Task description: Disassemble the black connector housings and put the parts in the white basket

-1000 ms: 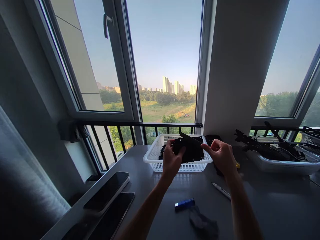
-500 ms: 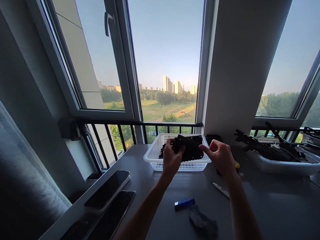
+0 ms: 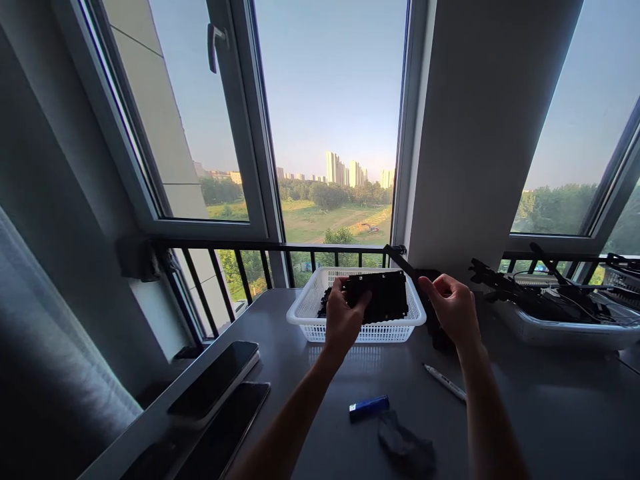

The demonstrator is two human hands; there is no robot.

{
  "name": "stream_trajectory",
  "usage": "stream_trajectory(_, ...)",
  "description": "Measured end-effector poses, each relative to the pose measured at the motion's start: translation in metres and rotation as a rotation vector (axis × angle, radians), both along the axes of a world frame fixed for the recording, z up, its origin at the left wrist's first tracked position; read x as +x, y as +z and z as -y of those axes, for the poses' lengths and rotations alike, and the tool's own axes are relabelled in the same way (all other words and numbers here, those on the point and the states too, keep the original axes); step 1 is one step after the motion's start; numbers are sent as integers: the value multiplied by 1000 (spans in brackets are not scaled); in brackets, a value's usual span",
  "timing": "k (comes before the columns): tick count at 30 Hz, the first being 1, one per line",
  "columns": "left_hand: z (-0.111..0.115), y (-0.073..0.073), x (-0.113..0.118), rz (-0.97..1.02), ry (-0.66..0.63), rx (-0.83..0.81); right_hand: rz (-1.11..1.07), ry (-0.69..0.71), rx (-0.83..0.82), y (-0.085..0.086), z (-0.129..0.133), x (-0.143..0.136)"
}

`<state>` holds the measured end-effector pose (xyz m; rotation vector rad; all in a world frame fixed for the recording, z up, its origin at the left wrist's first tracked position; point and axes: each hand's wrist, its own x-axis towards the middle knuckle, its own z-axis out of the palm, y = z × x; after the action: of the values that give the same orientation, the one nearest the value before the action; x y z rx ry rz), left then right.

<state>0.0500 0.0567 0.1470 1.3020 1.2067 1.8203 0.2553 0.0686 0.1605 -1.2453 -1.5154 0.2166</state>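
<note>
Grey desk (image 3: 550, 400) fills the lower frame, white plastic basket (image 3: 380, 333) at centre. Forearms come up from the bottom edge: the left hand (image 3: 347, 313) sits at centre, its arm slanting from lower left, thumb flat across the front; the right hand (image 3: 453, 310) is right of centre, arm steeper, thumb pointing left, fingers curled. That left grip is clamped on a black rectangular panel (image 3: 387, 297), in front of the basket; the right pinches a slim black strip (image 3: 401, 264) angled up-left, near the panel's upper-right corner.
</note>
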Motion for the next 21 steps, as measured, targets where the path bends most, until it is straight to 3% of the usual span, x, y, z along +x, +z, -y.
stream_trajectory(6, 6, 4, 6, 90, -138, 3, -245, 297, -146, -2, -2, -20)
stream_trajectory(11, 7, 5, 6, 69, -121, 23, -439, 543, -222, -6, -2, -28)
stream_trajectory(14, 8, 6, 5, -4, -49, 53, -453, 464, -199, -9, -4, -27)
stream_trajectory(17, 10, 7, 3, -107, 103, 113, -427, 359, -166, -11, -6, -23)
stream_trajectory(21, 10, 5, -2, -231, 219, 179, -384, 333, -119, -11, -7, -19)
